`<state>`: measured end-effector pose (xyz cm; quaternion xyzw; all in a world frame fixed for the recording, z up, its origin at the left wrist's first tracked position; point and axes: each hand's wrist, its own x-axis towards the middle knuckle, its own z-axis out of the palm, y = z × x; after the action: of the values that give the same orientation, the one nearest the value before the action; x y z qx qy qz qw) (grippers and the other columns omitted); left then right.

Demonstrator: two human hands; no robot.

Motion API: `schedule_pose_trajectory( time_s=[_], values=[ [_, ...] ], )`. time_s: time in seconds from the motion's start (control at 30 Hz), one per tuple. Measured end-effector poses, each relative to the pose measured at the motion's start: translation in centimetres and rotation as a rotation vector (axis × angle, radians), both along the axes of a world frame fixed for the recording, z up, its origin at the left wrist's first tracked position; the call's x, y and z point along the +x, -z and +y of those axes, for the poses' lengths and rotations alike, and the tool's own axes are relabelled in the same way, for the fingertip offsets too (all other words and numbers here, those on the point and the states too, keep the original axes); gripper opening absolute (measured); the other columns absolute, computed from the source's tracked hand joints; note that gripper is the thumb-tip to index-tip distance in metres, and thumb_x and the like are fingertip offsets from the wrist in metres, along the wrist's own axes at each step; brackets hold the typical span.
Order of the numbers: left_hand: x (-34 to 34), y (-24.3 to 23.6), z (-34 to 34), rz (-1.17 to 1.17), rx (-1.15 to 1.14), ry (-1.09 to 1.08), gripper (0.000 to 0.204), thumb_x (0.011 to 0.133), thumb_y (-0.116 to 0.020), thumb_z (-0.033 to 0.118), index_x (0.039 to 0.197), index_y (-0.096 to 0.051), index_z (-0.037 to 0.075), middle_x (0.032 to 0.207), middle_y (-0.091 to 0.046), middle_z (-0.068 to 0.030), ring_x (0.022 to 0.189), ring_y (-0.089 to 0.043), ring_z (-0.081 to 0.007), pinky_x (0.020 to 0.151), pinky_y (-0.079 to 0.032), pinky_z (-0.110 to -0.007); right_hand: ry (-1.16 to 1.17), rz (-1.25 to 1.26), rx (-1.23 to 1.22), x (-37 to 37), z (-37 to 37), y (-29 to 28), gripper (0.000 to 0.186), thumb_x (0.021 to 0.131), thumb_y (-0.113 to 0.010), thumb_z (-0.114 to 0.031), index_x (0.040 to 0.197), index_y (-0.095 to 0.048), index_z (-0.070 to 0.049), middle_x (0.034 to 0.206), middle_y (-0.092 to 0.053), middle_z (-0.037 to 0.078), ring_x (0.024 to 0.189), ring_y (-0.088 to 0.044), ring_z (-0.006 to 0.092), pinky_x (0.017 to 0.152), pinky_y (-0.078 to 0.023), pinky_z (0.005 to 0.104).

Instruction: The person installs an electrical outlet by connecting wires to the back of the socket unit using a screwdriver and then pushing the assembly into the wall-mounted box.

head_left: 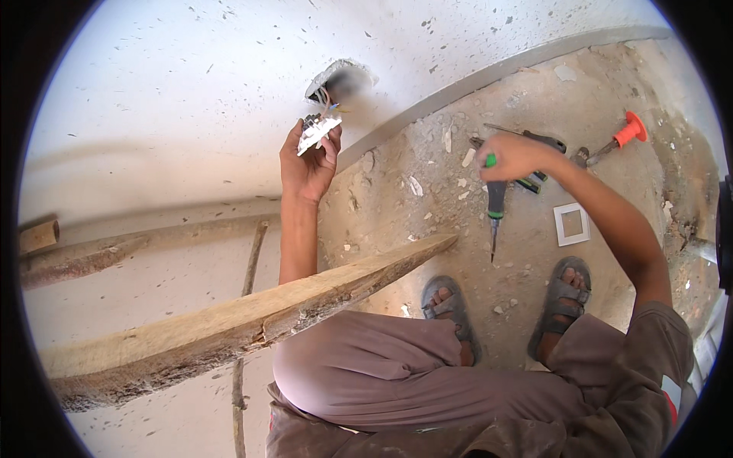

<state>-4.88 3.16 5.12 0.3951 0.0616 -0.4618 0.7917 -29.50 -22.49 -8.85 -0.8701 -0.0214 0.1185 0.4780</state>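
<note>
One white plate [318, 136] just below the hole [351, 82], near the bottom edge of the wall [191, 84] | left hand [308, 162]: nearer, bent fingers pinching it | right hand [513, 157]: well off right, curled round a screwdriver [496, 200], long shaft pointing toward the sandals [450, 307], not the plate

head view | texts, labels, numbers, signs | none legible

A brown shirt [649, 362] tops mauve trousers [412, 374] and grey sandals [563, 292].
</note>
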Motion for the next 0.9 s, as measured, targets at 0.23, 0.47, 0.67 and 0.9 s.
schedule_pose_trajectory(
  time_s=[0.23,0.47,0.67,0.9],
  values=[
    [0.2,1.9,-0.9,0.037,0.002,0.045,0.032,0.100,-0.053,0.025,0.113,-0.055,-0.004,0.110,-0.051,-0.0258,0.088,-0.058,-0.0252,0.071,-0.061,-0.027,-0.057,0.196,-0.333,-0.5,2.5,2.3,0.037,0.080,-0.069,-0.041,0.094,-0.072,-0.007,0.101,-0.068,0.018,0.099,-0.064,0.0348,0.084,-0.050,0.0474],
    [0.3,1.4,-0.9,-0.112,0.024,0.097,0.043,0.101,-0.051,0.038,0.117,-0.054,-0.002,0.110,-0.055,-0.0212,0.091,-0.059,-0.0299,0.075,-0.058,-0.034,0.325,-0.873,-0.205,11.0,4.3,-10.0,0.015,0.092,-0.060,-0.019,0.102,-0.067,-0.011,0.097,-0.061,0.010,0.094,-0.061,0.0320,0.077,-0.050,0.0435],
    [-3.5,0.6,-1.4,-0.574,0.277,-0.112,0.059,0.094,-0.056,0.054,0.127,-0.048,0.005,0.125,-0.052,-0.0138,0.114,-0.053,-0.0249,0.098,-0.049,-0.048,0.162,-0.741,-0.336,16.4,5.9,-12.7,0.012,0.088,-0.064,-0.020,0.094,-0.071,-0.014,0.090,-0.061,0.007,0.090,-0.063,0.0290,0.076,-0.050,0.0428],
    [-2.7,2.0,-1.7,-0.570,0.167,-0.070,0.054,0.095,-0.049,0.047,0.125,-0.048,0.001,0.126,-0.053,-0.0135,0.117,-0.054,-0.0258,0.104,-0.045,-0.048,0.163,-0.802,-0.361,17.3,5.9,-12.4,0.009,0.084,-0.064,-0.017,0.084,-0.070,-0.011,0.089,-0.060,0.006,0.090,-0.064,0.0292,0.076,-0.051,0.0439]
  ],
)
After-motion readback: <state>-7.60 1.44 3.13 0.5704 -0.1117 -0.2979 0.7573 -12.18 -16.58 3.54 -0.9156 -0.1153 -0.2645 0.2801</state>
